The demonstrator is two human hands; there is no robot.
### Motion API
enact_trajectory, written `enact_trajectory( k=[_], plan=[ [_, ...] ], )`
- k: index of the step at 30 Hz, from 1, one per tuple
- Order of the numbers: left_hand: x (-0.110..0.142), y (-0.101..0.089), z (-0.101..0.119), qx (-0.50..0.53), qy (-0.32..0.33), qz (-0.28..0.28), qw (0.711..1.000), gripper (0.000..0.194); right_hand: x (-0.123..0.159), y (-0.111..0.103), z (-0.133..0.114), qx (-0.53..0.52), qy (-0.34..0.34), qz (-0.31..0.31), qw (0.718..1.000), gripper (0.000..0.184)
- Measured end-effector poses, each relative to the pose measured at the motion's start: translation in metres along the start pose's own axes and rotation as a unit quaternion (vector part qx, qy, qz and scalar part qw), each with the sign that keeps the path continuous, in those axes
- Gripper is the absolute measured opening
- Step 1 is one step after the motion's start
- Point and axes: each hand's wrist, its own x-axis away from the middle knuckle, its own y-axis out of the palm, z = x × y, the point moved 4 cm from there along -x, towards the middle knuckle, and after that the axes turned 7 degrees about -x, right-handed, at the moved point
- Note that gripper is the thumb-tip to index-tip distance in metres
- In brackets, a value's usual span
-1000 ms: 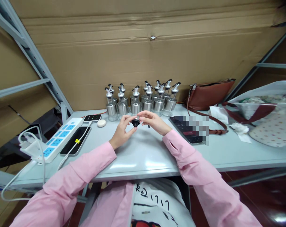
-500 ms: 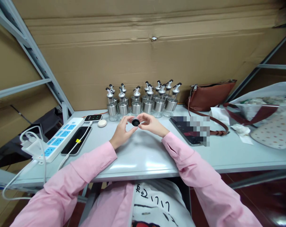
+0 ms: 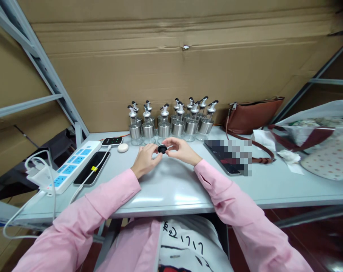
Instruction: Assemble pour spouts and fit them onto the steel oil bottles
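Above the middle of the table, a small round black bottle stopper (image 3: 162, 149) with a silvery rim is held between my two hands, its black underside facing me. My left hand (image 3: 145, 159) pinches it from the left with thumb and fingers. On the other side, my right hand (image 3: 181, 150) grips its edge between thumb and fingertips. Just behind my hands stand several glass oil bottles (image 3: 164, 129) with steel sleeves and silver pour spouts with black tips. The far part of the stopper is partly hidden by my fingers.
To the left lie a white power strip (image 3: 75, 165), a black phone (image 3: 89, 173) with a cable, a small display device (image 3: 112, 141) and a white round case (image 3: 122, 147). At right are another phone (image 3: 221, 156), a brown bag (image 3: 252, 115), crumpled tissue (image 3: 289, 155) and a dotted bag (image 3: 327, 160). Cardboard (image 3: 149, 68) stands behind.
The stopper has been turned and tilted between my fingers. My left-hand fingers have shifted slightly left and down around it, while the right hand stays nearly in place.
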Motion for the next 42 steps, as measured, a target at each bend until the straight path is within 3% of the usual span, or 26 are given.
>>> enact_trajectory(
  k=[22, 42],
  plan=[
    [-0.002, -0.001, 0.003, -0.011, 0.017, 0.003, 1.000, 0.008, 0.003, 0.004, 0.011, 0.050, 0.028, -0.041, 0.997, 0.010],
    [-0.002, -0.002, 0.004, -0.001, 0.014, 0.002, 1.000, 0.011, 0.002, 0.003, 0.010, 0.022, 0.025, -0.039, 0.999, 0.015]
  ],
)
